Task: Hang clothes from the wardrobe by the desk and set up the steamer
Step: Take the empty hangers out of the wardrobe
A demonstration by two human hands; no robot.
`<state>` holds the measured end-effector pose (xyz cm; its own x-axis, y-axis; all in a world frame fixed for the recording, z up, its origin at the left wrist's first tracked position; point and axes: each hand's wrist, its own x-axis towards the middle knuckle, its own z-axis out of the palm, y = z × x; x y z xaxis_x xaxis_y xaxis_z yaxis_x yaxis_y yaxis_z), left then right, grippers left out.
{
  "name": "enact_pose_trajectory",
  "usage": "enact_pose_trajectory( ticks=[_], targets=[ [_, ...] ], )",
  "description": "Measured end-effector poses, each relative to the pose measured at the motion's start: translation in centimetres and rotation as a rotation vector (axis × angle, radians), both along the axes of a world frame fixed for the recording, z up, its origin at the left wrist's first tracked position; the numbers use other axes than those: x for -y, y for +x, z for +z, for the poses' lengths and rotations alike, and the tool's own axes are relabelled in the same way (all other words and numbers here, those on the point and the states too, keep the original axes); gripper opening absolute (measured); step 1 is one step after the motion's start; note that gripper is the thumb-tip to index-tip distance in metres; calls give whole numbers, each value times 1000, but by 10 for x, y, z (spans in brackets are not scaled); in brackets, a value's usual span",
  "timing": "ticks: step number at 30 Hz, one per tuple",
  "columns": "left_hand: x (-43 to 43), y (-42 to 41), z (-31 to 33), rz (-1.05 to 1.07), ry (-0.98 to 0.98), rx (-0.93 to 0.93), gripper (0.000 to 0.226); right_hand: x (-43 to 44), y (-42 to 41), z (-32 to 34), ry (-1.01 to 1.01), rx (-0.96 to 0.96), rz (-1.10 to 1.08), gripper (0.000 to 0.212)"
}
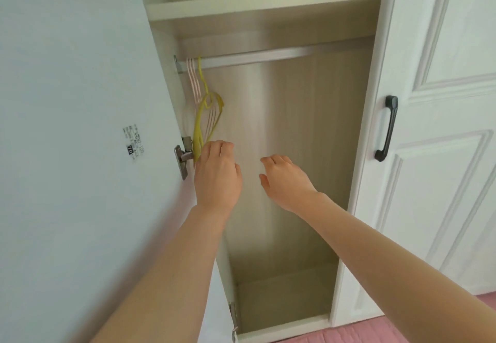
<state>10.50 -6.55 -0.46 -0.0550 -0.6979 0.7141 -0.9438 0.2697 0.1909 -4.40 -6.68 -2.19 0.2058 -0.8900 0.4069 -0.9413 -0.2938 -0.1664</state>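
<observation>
You're fetching hangers: your left hand [217,173] curls beside the yellow plastic hanger [200,125] at the silver metal rail's [268,57] left end, grip unclear, your right hand [288,184] is loose and empty; next, lift its hook clear.

1 silver metal rail [268,57] carries, at its left end, 3 thin pale pink hangers [193,80] and 1 yellow plastic hanger [200,125]; 1 black door handle [387,128].
</observation>
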Motion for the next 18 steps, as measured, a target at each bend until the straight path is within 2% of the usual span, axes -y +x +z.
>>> enact_pose_trajectory(
  ticks=[4, 7, 15, 18],
  targets=[
    [25, 4, 25, 65, 37, 46, 40, 18, 1, 11, -17, -37, 31, 37],
    [48, 4, 43, 110, 58, 13, 39, 31, 1, 19, -38, -37, 51, 36],
    [93, 9, 82, 219, 314, -391, 41, 61, 6, 43, -72, 25, 102, 36],
    [105, 15, 84, 225, 396, -459, 41, 74, 10, 51, -71, 47, 124, 36]
  ],
)
